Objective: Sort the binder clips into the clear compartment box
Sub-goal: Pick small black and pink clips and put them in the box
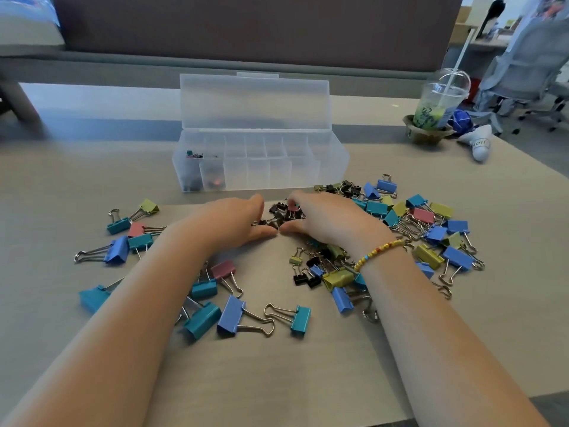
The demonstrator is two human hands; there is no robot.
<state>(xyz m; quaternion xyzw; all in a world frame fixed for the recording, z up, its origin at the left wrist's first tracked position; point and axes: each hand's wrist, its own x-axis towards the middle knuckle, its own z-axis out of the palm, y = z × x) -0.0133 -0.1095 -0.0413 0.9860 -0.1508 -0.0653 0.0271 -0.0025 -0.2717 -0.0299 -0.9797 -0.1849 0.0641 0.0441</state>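
— Hands?
— My left hand (237, 221) and right hand (326, 220) meet at frame centre, fingers curved around a heap of small black clips (281, 214); whether either grips one, I cannot tell.
— The box?
— Clear compartment box (261, 161) just above, lid up; loose binder clips (431, 229) lie on the table (308, 380).

Binder clips (400, 217) before compartment box (335, 167)
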